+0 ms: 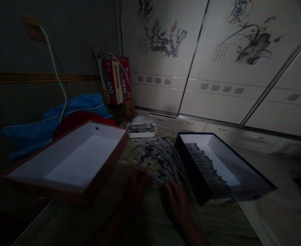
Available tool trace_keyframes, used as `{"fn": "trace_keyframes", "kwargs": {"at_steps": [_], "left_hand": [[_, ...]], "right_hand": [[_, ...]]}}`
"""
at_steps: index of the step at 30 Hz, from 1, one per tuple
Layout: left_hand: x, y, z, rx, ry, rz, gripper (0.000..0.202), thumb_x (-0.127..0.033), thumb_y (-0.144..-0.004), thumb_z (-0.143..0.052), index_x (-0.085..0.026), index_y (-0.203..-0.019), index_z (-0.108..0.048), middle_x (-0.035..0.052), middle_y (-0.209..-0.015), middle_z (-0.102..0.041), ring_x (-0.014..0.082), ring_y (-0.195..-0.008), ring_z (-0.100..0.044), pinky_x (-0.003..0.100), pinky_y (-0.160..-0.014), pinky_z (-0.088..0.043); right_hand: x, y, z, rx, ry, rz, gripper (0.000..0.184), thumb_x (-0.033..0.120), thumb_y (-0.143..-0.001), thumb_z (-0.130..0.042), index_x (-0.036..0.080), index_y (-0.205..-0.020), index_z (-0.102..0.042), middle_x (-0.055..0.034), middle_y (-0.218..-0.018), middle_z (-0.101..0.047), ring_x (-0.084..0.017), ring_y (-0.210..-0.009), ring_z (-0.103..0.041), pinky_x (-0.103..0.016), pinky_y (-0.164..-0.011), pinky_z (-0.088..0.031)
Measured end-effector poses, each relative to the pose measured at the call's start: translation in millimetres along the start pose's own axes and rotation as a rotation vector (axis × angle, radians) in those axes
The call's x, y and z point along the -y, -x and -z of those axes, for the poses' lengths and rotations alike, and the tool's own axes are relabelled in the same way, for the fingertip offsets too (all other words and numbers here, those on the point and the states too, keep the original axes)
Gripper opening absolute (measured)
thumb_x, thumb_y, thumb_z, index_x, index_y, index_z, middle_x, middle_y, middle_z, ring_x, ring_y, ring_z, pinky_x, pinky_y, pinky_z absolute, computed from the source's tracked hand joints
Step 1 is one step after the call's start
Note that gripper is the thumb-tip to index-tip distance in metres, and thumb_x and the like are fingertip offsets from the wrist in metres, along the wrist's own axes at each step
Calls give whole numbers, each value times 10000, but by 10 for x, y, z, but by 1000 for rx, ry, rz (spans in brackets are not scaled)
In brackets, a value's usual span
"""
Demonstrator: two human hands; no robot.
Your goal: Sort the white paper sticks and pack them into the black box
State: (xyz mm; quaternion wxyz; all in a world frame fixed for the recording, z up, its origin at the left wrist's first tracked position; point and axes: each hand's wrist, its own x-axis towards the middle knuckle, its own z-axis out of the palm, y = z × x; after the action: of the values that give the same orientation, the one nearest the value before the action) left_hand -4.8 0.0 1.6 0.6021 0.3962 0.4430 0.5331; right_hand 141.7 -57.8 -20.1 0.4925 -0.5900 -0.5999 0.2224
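My left hand [137,182] and my right hand [175,198] are close together over the table in dim light. Their fingers are closed at the two ends of a slim, pale pen [154,177], blurred and partly hidden. Just beyond them lies a loose heap of pens and pen parts [159,152], grey and dark. To the right stands a dark open box [191,171] with a white inside. A row of dark, capped-looking pens [206,167] lines its left side.
A red-brown open box [103,174] with a white inside stands at the left. Behind the heap is a white tray [141,134] of similar sticks. Blue cloth [86,104], red cartons [116,80] and sliding cabinet doors [160,65] are farther back.
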Motion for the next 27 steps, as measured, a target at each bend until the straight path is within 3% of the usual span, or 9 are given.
{"fn": "trace_keyframes", "kwargs": {"at_steps": [7, 14, 21, 27], "left_hand": [[-23, 24, -17, 32, -7, 8, 301, -415, -617, -690, -158, -714, -567, -5, -582, -669, 179, -533, -637, 293, -550, -509], [-37, 23, -27, -27, -15, 21, 298, -413, -608, -694, -155, -703, -578, -8, -593, -661, 168, -537, -631, 282, -558, -506], [-55, 44, -40, 21, 2, 33, 317, -409, -583, -714, -161, -710, -562, -13, -570, -655, 179, -520, -628, 299, -551, -511], [-72, 28, -18, -10, -12, -11, 275, -398, -633, -685, -157, -699, -570, -16, -565, -647, 158, -536, -625, 267, -564, -500]], "right_hand": [[-63, -5, -35, 53, -92, -108, 455, 490, -892, -291, 219, -563, -449, 17, -511, -456, -131, -477, -454, -225, -453, -363], [39, 6, 2, 36, 27, -19, 283, 425, -878, -384, 214, -756, -528, -19, -661, -558, -158, -591, -520, -239, -520, -394], [-24, -2, -20, 73, -57, -94, 426, 466, -902, -278, 227, -595, -451, 19, -511, -465, -138, -469, -464, -238, -444, -358], [36, -13, 11, 29, -4, -23, 298, 427, -896, -347, 218, -791, -533, -13, -650, -560, -156, -576, -534, -250, -523, -414]]}}
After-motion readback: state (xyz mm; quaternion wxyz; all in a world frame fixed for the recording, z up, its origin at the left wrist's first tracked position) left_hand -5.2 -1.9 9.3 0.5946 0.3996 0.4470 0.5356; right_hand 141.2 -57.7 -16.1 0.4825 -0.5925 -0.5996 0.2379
